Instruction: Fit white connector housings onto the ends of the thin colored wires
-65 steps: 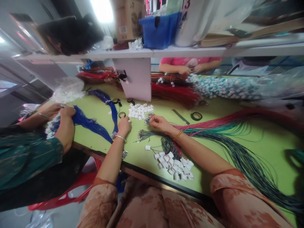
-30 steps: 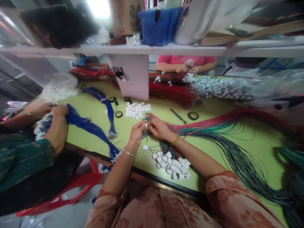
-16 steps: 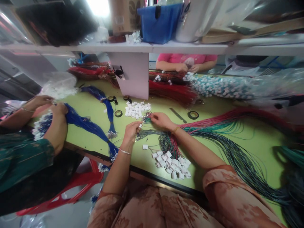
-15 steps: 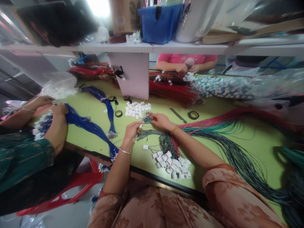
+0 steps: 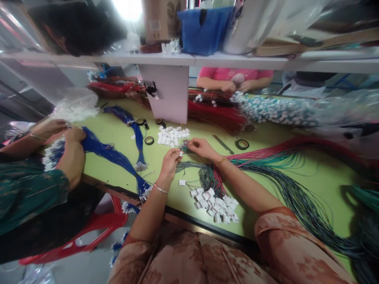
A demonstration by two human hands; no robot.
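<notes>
My left hand (image 5: 171,162) pinches a small white connector housing (image 5: 181,154) between thumb and fingertips. Just right of it, my right hand (image 5: 201,148) has its fingers closed at the crimped ends of the green and red wires (image 5: 185,146); a single wire in the pinch is too fine to make out clearly. Beyond both hands lies a pile of loose white housings (image 5: 171,136). Nearer my body sits a heap of housings with wires fitted (image 5: 216,205). One wired housing (image 5: 182,182) lies apart, left of that heap. Long black wires (image 5: 284,185) run off to the right.
A blade-like strip (image 5: 222,144) and a roll of black tape (image 5: 242,144) lie beyond my right forearm. At left, a co-worker's hands (image 5: 74,136) hold blue wires (image 5: 109,156). A shelf (image 5: 166,60) crosses above the table; another person sits behind it.
My left hand, with the white housing, has moved slightly right and up, closer to my right hand. My right hand stays at the wire ends. The view has shifted a little.
</notes>
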